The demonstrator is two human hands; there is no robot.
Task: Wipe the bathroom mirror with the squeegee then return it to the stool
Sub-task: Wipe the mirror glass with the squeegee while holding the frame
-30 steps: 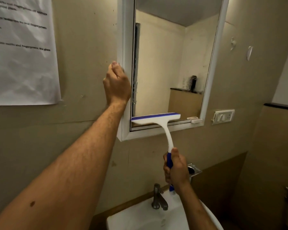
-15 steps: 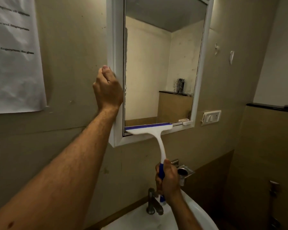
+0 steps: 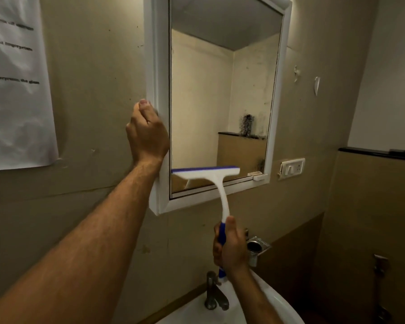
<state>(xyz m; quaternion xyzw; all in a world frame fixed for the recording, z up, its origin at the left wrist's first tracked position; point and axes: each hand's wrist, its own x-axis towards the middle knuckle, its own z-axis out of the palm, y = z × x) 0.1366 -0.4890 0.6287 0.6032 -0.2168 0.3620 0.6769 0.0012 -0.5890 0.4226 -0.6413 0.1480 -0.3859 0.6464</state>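
A small bathroom: a white-framed mirror (image 3: 220,101) hangs centre frame above a washbasin (image 3: 276,302) and tap (image 3: 214,293) at the bottom.

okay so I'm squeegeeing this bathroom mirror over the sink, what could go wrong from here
1. The squeegee blade sits near the mirror glass's bottom edge; pulling lower may knock it against the white frame.
2. The right hand grips only the handle's lower end, so the blade might tilt and streak.
3. Below are the tap and sink; a slip could drop it there.
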